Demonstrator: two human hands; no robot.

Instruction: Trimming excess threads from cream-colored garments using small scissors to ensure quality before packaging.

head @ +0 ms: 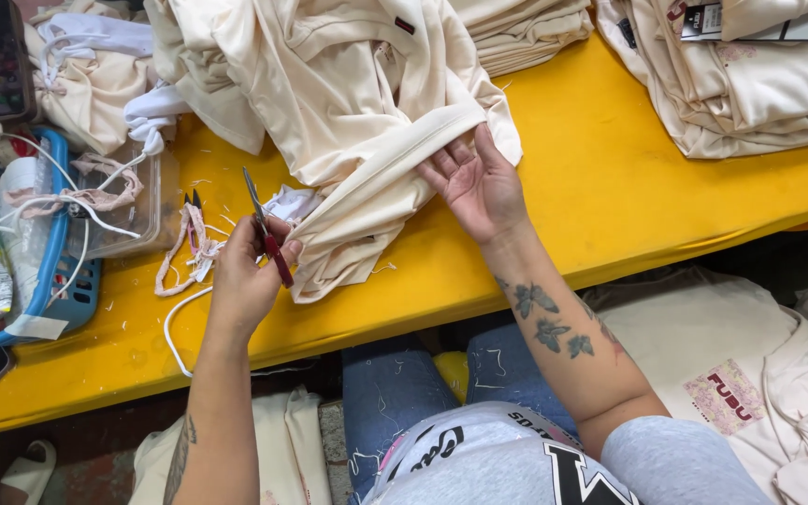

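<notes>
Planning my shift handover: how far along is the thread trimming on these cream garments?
Done, apparently: folded stacks at the table's far edge. In hand: the left hand holds thread snips; the right hand lifts a hem of the cream garment. Left: cannot tell.

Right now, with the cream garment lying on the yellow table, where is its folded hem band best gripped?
Probably at the band's upper right end, where the right hand already lies palm up with fingers under the fold. Come from the right, the table's open side. There the band runs as a firm ridge; its lower end bunches near the snips in the left hand.
</notes>
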